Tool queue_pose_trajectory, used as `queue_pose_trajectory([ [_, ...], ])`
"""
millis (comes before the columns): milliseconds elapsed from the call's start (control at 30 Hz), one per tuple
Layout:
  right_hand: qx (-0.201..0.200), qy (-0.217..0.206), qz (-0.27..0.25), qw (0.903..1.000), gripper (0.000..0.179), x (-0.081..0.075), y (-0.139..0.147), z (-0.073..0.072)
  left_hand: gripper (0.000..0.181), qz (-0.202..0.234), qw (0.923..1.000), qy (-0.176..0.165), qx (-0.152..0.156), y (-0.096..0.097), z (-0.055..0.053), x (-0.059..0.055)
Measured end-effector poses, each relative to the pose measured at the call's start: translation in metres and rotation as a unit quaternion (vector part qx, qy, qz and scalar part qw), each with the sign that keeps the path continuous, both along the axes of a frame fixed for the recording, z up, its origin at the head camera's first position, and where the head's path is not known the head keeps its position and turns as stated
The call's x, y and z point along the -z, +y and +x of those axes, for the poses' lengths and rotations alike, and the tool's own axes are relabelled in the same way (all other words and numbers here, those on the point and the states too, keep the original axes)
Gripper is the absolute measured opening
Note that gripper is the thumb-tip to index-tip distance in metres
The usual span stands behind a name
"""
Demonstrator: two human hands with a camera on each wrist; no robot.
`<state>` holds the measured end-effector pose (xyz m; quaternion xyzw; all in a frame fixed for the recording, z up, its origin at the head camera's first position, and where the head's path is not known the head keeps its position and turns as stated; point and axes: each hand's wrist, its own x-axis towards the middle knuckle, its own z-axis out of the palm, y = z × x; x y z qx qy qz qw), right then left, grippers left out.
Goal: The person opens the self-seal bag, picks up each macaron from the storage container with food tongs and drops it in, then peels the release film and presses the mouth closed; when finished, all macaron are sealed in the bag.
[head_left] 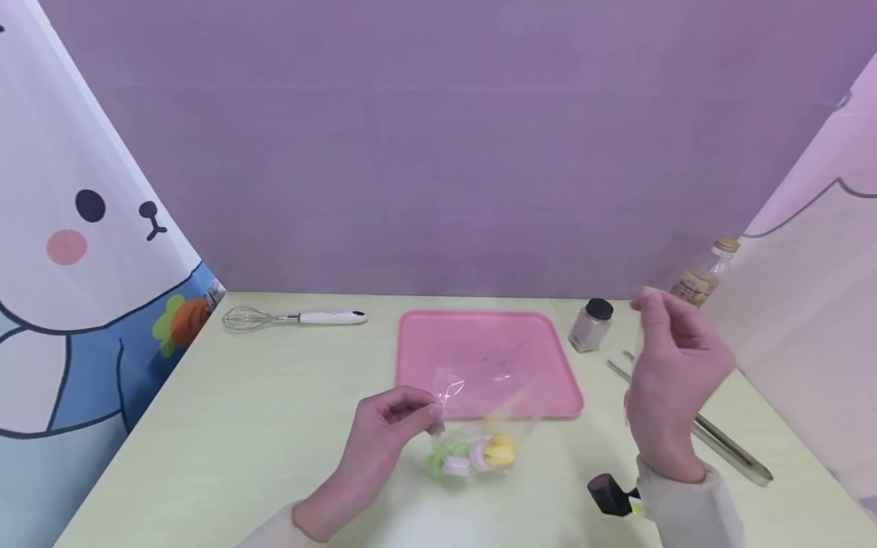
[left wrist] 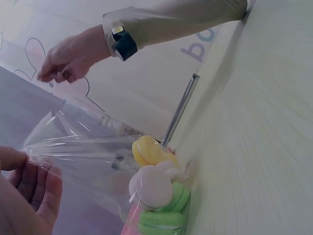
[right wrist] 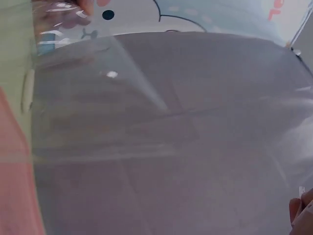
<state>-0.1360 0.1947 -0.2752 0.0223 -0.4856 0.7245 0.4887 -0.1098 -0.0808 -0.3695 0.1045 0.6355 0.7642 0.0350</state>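
Observation:
A clear plastic bag (left wrist: 93, 147) holds several macarons (head_left: 473, 455) in green, pale pink and yellow. My left hand (head_left: 384, 426) pinches the bag's gathered upper edge between thumb and fingers, the macarons hanging low over the table in front of the pink tray (head_left: 479, 354). Raised at the right, my right hand (head_left: 674, 373) has its thumb and fingertips together on a thin clear plastic strip, faint in the head view. At the right wrist view's lower right corner, its fingertips (right wrist: 304, 210) show with a small clear piece between them.
A whisk (head_left: 329, 317) lies at the back left. Behind the right hand stand a black-lidded jar (head_left: 589, 327) and a corked bottle (head_left: 702, 278). Metal tongs (head_left: 733, 449) lie at the right, partly behind my right wrist, which carries a black camera (head_left: 608, 495).

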Motion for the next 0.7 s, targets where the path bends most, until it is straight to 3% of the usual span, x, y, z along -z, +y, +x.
queue_pose_trajectory([
  [100,-0.008,-0.079,0.045,0.9959,0.024,0.013,0.006,-0.005,0.017,0.001,1.0,-0.004,0.003,-0.001,0.0,0.001],
  [200,-0.007,-0.172,0.101,0.98,0.025,0.029,0.016,-0.008,0.018,-0.001,1.0,-0.003,0.007,-0.001,0.001,0.001],
  [300,0.003,-0.288,0.198,0.9369,0.026,0.046,0.029,-0.01,0.018,-0.003,1.0,-0.006,0.006,-0.001,0.001,0.002],
  [367,0.009,-0.35,0.276,0.895,0.028,0.058,0.039,-0.01,0.018,-0.003,1.0,-0.006,0.005,-0.001,0.001,0.001],
  [433,0.014,-0.39,0.351,0.851,0.029,0.068,0.049,-0.009,0.018,-0.006,1.0,-0.005,0.006,-0.001,0.0,0.001],
  [500,0.018,-0.405,0.404,0.8201,0.028,0.078,0.058,-0.008,0.018,-0.007,0.9999,-0.003,0.008,-0.001,0.0,0.002],
  [600,0.019,-0.412,0.463,0.7844,0.025,0.092,0.072,-0.005,0.018,-0.01,0.9999,-0.005,0.009,-0.001,0.0,0.002],
  [700,0.004,-0.424,0.493,0.7598,0.022,0.103,0.085,-0.003,0.018,-0.01,0.9999,-0.006,0.01,-0.002,0.0,0.002],
])
